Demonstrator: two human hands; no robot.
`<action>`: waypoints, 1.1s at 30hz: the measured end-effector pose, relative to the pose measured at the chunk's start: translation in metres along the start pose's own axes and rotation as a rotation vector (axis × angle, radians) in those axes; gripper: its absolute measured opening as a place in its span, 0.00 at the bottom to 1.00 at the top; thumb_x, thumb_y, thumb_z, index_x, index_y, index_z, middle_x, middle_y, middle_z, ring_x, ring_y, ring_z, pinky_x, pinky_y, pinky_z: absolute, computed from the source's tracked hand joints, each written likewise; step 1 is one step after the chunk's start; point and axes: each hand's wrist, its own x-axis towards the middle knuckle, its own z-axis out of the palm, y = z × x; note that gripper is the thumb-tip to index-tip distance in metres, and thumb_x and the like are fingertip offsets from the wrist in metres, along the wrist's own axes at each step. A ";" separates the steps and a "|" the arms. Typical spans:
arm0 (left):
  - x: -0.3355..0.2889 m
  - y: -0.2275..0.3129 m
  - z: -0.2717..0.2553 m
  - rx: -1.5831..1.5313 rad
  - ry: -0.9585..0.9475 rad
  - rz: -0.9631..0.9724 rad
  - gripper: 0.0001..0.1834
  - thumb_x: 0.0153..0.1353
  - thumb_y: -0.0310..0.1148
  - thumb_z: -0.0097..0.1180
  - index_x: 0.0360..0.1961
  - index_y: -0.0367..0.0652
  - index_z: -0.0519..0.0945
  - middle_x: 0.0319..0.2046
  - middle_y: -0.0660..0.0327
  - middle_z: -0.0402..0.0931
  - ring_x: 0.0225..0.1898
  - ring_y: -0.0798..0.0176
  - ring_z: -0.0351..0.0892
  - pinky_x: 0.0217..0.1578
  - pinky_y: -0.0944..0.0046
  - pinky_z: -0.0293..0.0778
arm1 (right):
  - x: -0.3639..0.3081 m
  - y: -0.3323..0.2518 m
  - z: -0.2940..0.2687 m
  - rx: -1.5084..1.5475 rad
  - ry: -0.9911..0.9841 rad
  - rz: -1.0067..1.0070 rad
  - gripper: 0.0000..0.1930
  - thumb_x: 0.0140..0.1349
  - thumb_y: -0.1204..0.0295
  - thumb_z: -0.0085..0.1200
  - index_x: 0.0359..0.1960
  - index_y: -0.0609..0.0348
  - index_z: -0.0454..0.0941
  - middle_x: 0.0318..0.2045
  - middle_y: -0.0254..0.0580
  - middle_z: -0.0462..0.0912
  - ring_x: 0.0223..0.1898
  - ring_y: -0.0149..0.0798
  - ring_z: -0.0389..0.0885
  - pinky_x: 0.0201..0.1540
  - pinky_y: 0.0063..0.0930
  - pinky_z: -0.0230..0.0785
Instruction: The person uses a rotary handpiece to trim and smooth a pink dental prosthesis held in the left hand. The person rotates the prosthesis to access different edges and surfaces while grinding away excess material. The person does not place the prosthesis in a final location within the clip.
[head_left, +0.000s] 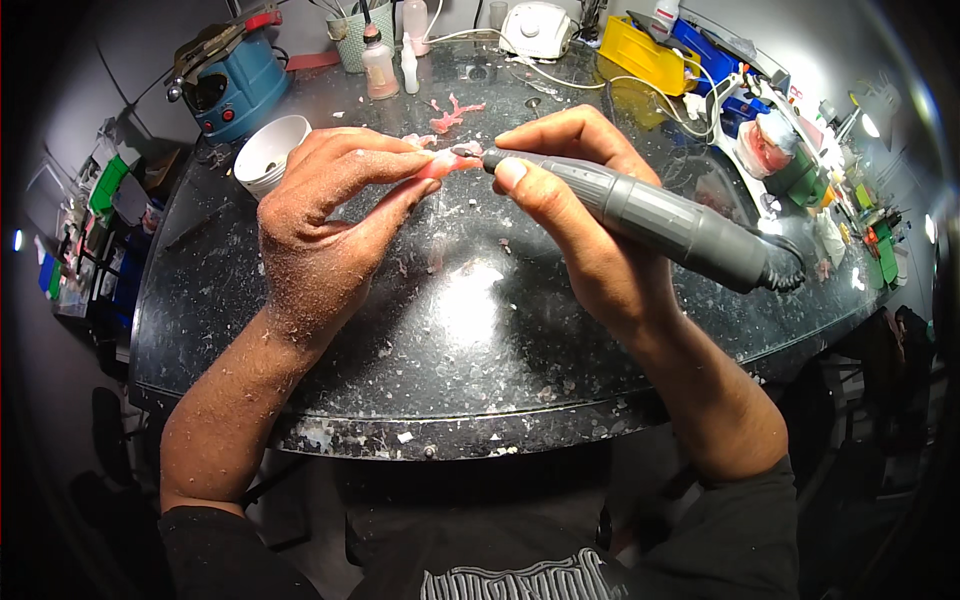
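My left hand (325, 215) pinches a small pink acrylic piece (443, 164) btwn thumb and forefinger tips, the fingers (375, 165) closed on it, w/ the piece sticking out past them to my right. My right hand (580, 215) is wrapped closed around a grey rotary handpiece (660, 215), held like a pen, thumb (520, 180) pressed on the barrel near the nose.

The relation that counts: the pink piece sits just off my left fingertips, and the handpiece tip meets it from the right, so the contact spot lies btwn my two sets of fingertips, nearly touching both. The tool's long axis runs from that spot down and away to my right, cord end (785, 275) lowest and farthest from the piece. The pink piece's own long axis looks roughly level, pointing twd the tool nose (the bur itself is too small to make out). Left fingers are nearest the piece since they hold it; right fingers are just beside it.

Beyond my fingertips, farther away on the dark speckled bench (470, 360): more pink scraps (452, 112), a white cup (268, 152) past my left knuckles, a small bottle (380, 62). Dust covers my left hand and forearm.
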 end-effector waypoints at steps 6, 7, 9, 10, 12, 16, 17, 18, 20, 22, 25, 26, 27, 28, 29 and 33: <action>-0.001 0.001 0.000 0.005 0.006 -0.012 0.11 0.50 0.22 0.73 0.36 0.44 0.89 0.37 0.62 0.86 0.42 0.64 0.83 0.46 0.65 0.75 | 0.000 0.000 0.001 0.023 0.005 -0.021 0.13 0.66 0.69 0.62 0.46 0.63 0.79 0.38 0.37 0.84 0.42 0.25 0.80 0.47 0.20 0.71; -0.001 0.000 0.000 -0.006 0.014 -0.024 0.11 0.50 0.22 0.73 0.36 0.44 0.89 0.37 0.62 0.86 0.42 0.64 0.83 0.45 0.65 0.75 | 0.000 0.000 0.001 0.023 0.004 -0.021 0.13 0.66 0.69 0.62 0.46 0.63 0.79 0.38 0.37 0.84 0.42 0.25 0.80 0.47 0.20 0.71; -0.002 0.001 0.000 -0.004 0.010 -0.041 0.11 0.50 0.23 0.74 0.35 0.44 0.89 0.36 0.63 0.86 0.42 0.65 0.83 0.45 0.65 0.75 | 0.001 0.000 0.000 -0.014 -0.060 -0.043 0.13 0.67 0.70 0.61 0.48 0.63 0.78 0.40 0.38 0.84 0.43 0.25 0.80 0.48 0.20 0.71; -0.002 0.002 0.000 -0.004 0.005 -0.058 0.10 0.50 0.24 0.74 0.35 0.43 0.89 0.36 0.63 0.86 0.41 0.65 0.83 0.45 0.66 0.74 | 0.001 0.001 0.000 -0.015 -0.060 -0.045 0.13 0.67 0.70 0.61 0.48 0.63 0.78 0.40 0.38 0.84 0.43 0.25 0.80 0.48 0.20 0.71; -0.002 0.005 0.000 -0.047 0.010 -0.098 0.10 0.50 0.25 0.74 0.34 0.43 0.89 0.35 0.63 0.86 0.40 0.66 0.83 0.44 0.66 0.74 | 0.001 0.005 0.001 0.009 0.009 -0.159 0.12 0.67 0.71 0.61 0.48 0.63 0.77 0.40 0.38 0.83 0.42 0.24 0.78 0.46 0.19 0.71; -0.004 0.009 0.000 -0.080 -0.047 -0.212 0.09 0.52 0.22 0.72 0.36 0.37 0.87 0.36 0.61 0.85 0.40 0.68 0.82 0.47 0.67 0.75 | 0.000 0.003 -0.002 -0.105 0.052 -0.124 0.09 0.68 0.72 0.60 0.44 0.62 0.76 0.38 0.35 0.81 0.37 0.22 0.75 0.42 0.17 0.69; -0.005 0.010 0.000 -0.078 -0.048 -0.213 0.09 0.52 0.22 0.72 0.36 0.37 0.87 0.36 0.61 0.85 0.40 0.68 0.82 0.47 0.67 0.75 | 0.000 0.004 -0.001 -0.104 0.051 -0.124 0.09 0.68 0.72 0.60 0.44 0.62 0.76 0.38 0.35 0.81 0.37 0.22 0.75 0.42 0.17 0.69; -0.005 0.010 0.000 -0.089 -0.048 -0.233 0.09 0.53 0.22 0.72 0.36 0.38 0.87 0.36 0.61 0.85 0.41 0.68 0.82 0.47 0.68 0.75 | 0.000 0.006 0.000 -0.126 0.043 -0.143 0.09 0.67 0.72 0.60 0.44 0.62 0.76 0.37 0.35 0.81 0.37 0.22 0.75 0.42 0.17 0.69; -0.004 0.012 0.000 -0.105 -0.046 -0.250 0.09 0.53 0.22 0.72 0.36 0.38 0.87 0.36 0.61 0.85 0.41 0.69 0.82 0.47 0.68 0.75 | -0.001 0.004 0.001 -0.174 0.028 -0.149 0.09 0.66 0.74 0.61 0.44 0.62 0.76 0.37 0.36 0.82 0.38 0.23 0.77 0.43 0.19 0.71; -0.003 0.015 0.000 -0.127 -0.053 -0.307 0.08 0.54 0.23 0.72 0.36 0.37 0.87 0.36 0.60 0.86 0.41 0.69 0.82 0.48 0.68 0.75 | 0.000 0.006 0.001 -0.161 0.011 -0.194 0.10 0.66 0.75 0.61 0.45 0.63 0.77 0.38 0.38 0.83 0.39 0.24 0.78 0.44 0.20 0.72; -0.002 0.017 0.001 -0.171 -0.048 -0.358 0.08 0.54 0.23 0.72 0.36 0.37 0.87 0.37 0.60 0.86 0.41 0.69 0.83 0.48 0.68 0.75 | 0.000 0.009 0.002 -0.113 0.041 -0.225 0.11 0.63 0.70 0.65 0.43 0.62 0.80 0.39 0.42 0.85 0.43 0.32 0.86 0.47 0.27 0.78; -0.003 0.017 0.001 -0.170 -0.047 -0.359 0.08 0.54 0.23 0.72 0.36 0.37 0.87 0.37 0.60 0.86 0.41 0.69 0.83 0.48 0.68 0.75 | 0.000 0.010 0.001 -0.131 0.046 -0.199 0.11 0.63 0.71 0.65 0.43 0.62 0.80 0.39 0.42 0.85 0.43 0.32 0.86 0.47 0.27 0.78; -0.003 0.017 0.001 -0.164 -0.052 -0.358 0.08 0.54 0.23 0.71 0.36 0.37 0.87 0.37 0.60 0.86 0.41 0.69 0.83 0.48 0.68 0.75 | 0.000 0.010 0.001 -0.148 0.051 -0.173 0.11 0.63 0.71 0.65 0.43 0.63 0.79 0.40 0.42 0.85 0.43 0.32 0.86 0.47 0.27 0.78; -0.003 0.017 0.000 -0.160 -0.057 -0.357 0.08 0.55 0.22 0.71 0.36 0.37 0.87 0.37 0.60 0.86 0.41 0.69 0.83 0.48 0.68 0.76 | 0.000 0.010 0.001 -0.148 0.050 -0.174 0.11 0.63 0.71 0.65 0.43 0.63 0.79 0.40 0.42 0.85 0.43 0.32 0.86 0.47 0.27 0.78; -0.003 0.016 0.000 -0.160 -0.056 -0.356 0.08 0.55 0.22 0.71 0.36 0.37 0.87 0.37 0.60 0.86 0.41 0.69 0.83 0.48 0.68 0.76 | 0.001 0.009 0.000 -0.168 0.015 -0.213 0.11 0.64 0.71 0.64 0.44 0.63 0.79 0.40 0.42 0.85 0.43 0.32 0.86 0.47 0.27 0.78; -0.003 0.010 -0.001 -0.129 -0.040 -0.271 0.07 0.55 0.22 0.70 0.37 0.37 0.88 0.38 0.60 0.86 0.41 0.68 0.83 0.48 0.67 0.76 | 0.002 0.006 0.001 -0.048 -0.015 -0.184 0.12 0.66 0.75 0.61 0.48 0.63 0.77 0.40 0.39 0.83 0.40 0.25 0.80 0.46 0.20 0.72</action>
